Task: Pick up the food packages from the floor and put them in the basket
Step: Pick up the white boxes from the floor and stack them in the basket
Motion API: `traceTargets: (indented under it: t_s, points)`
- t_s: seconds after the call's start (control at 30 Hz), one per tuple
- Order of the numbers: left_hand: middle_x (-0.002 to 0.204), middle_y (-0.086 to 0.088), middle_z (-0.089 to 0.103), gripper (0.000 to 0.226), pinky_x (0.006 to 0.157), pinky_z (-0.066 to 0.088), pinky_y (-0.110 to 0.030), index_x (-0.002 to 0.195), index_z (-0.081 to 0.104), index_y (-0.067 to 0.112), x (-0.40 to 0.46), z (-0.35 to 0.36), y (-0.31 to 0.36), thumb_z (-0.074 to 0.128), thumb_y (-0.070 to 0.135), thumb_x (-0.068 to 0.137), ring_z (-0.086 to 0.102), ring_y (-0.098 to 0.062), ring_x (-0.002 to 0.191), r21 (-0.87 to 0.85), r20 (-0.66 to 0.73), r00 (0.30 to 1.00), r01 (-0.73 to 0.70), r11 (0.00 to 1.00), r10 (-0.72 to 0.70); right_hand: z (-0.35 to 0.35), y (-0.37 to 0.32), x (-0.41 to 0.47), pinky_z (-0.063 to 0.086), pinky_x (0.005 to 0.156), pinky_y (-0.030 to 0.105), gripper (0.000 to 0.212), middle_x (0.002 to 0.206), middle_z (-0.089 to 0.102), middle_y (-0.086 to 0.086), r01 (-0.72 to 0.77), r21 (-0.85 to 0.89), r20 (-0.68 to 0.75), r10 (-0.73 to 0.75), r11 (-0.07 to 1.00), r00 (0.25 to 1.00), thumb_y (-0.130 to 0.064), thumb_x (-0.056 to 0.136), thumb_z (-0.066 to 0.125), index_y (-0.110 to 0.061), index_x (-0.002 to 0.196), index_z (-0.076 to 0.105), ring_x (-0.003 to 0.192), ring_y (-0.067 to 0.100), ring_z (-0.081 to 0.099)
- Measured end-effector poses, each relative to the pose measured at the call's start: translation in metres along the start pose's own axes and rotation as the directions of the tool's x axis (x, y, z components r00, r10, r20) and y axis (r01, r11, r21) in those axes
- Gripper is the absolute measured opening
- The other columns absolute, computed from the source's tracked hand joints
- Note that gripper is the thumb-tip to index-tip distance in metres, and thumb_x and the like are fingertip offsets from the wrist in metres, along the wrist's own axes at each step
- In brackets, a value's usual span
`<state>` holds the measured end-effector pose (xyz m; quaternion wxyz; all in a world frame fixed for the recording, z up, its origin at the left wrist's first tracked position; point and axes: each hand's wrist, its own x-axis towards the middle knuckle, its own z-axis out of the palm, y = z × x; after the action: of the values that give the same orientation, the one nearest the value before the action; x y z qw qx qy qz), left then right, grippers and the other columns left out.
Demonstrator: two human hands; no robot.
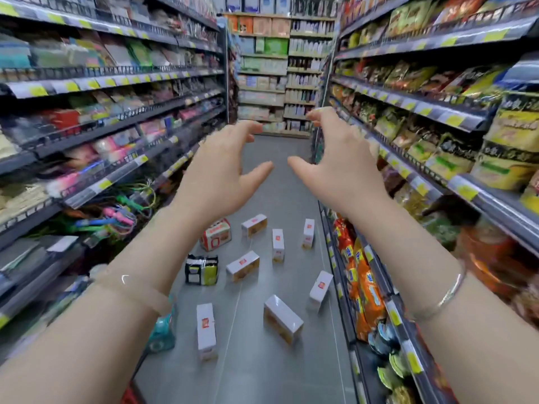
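The food packages lie scattered on the grey floor of a shop aisle, between the two runs of shelving. Most are white boxes with a small red mark: one near the left side of the floor, a larger one lying at an angle beside it toward the middle, one tilted close to the right-hand shelf base, one in the middle, and three farther up the aisle. A red and white package stands at the far left of the group, and a black, white and yellow-green multipack stands just in front of it. All are apart from one another and none is touched.

Both arms stretch forward above the packages. The left hand is held up with fingers spread and loosely curved, thumb pointing inward, holding nothing. The right hand mirrors it, fingers spread and bent at the tips, thumb toward the left one, also holding nothing. A clear bangle sits on the left wrist and a silver bangle on the right.

Stocked shelves line the left side, with coloured skipping ropes hanging low. The right shelves hold snack bags, with orange packets along the bottom. A teal object sits at the floor's left edge; what it is cannot be told.
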<state>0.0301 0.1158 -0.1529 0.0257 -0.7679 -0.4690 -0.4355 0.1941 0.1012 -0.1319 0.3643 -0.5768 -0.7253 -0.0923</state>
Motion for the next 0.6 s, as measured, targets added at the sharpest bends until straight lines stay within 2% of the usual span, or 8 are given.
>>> traceTargets:
  t_s: [0.2,0.33,0.43,0.6]
  points:
    - [0.126,-0.008,0.057,0.050,0.101,0.041,-0.042,0.130,0.047,0.012,0.000,0.068,-0.098,0.066,0.027,0.086,0.051,-0.024,0.120,0.030,0.159,0.975,0.155,0.988,-0.157,0.113,0.034,0.018,0.029,0.094,0.039,0.057,0.132,0.051,-0.002,-0.081,-0.087,0.188,0.096,0.993,0.977,-0.038,0.084,0.061,-0.024,0.135,0.039,0.125,0.024,0.044]
    - [0.124,-0.011,0.058,0.050,0.099,0.041,-0.037,0.128,0.050,0.009,0.006,0.113,-0.169,0.067,0.027,0.085,0.053,-0.024,0.118,0.055,0.228,0.934,0.271,0.961,-0.277,0.196,0.050,0.038,0.030,0.092,0.037,0.055,0.131,0.051,-0.001,-0.095,-0.141,0.314,0.135,0.986,0.940,-0.034,0.085,0.060,-0.023,0.134,0.039,0.124,0.024,0.044]
    - [0.119,-0.015,0.060,0.049,0.097,0.043,-0.042,0.124,0.050,0.007,0.005,0.143,-0.219,0.068,0.028,0.084,0.055,-0.029,0.114,0.061,0.294,0.883,0.365,0.929,-0.366,0.254,0.056,0.050,0.031,0.091,0.038,0.051,0.128,0.054,0.001,-0.097,-0.153,0.393,0.151,0.983,0.907,-0.029,0.085,0.059,-0.021,0.132,0.042,0.121,0.026,0.046]
    - [0.123,-0.017,0.057,0.052,0.097,0.041,-0.044,0.125,0.048,0.007,-0.008,0.182,-0.294,0.068,0.029,0.082,0.051,-0.032,0.118,0.183,0.374,0.737,0.537,0.824,-0.563,0.350,0.062,0.066,0.030,0.098,0.043,0.054,0.131,0.051,0.003,-0.019,-0.161,0.591,0.112,0.987,0.799,-0.030,0.085,0.060,-0.019,0.134,0.040,0.123,0.027,0.045]
